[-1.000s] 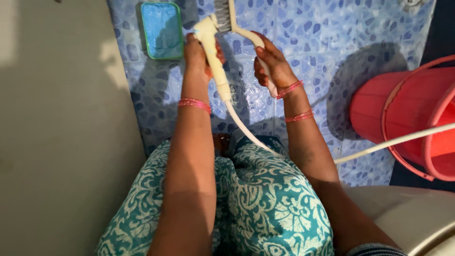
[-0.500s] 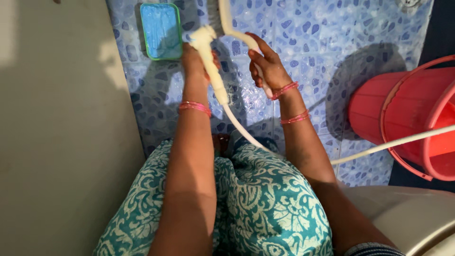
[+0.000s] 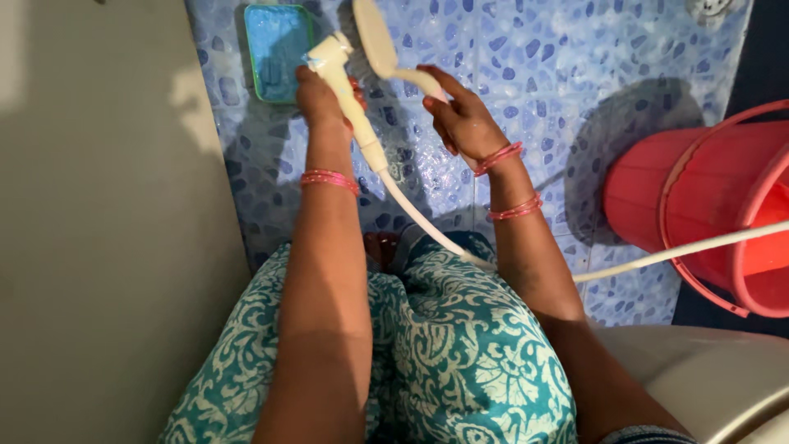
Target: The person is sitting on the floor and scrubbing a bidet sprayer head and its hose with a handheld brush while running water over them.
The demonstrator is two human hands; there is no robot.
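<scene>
Head view, looking down w/ both arms out over a wet blue pebble-pattern tiled floor. Left hand has its grip closed round a cream hand sprayer, nozzle end up by a blue soap tray w/ green rim; its white hose trails back over the lap and off to the right, crossing in front of a red bucket. Right hand has its grip wrapped on the handle of a cream scrub brush, held just beside the sprayer head. I see the smooth oval back of the brush head; bristles face away, so I can't tell their condition. Risks as I judge them: floor looks slick, so a wet handle could slip out of either grip; spray hitting the brush back at that close angle could splash toward the lens and clothes; hose lies across the knees near the bucket, so a tug could snag it or jerk the sprayer off aim. Brush and sprayer both look pale plastic, clean enough, no cracks that I can make out.
</scene>
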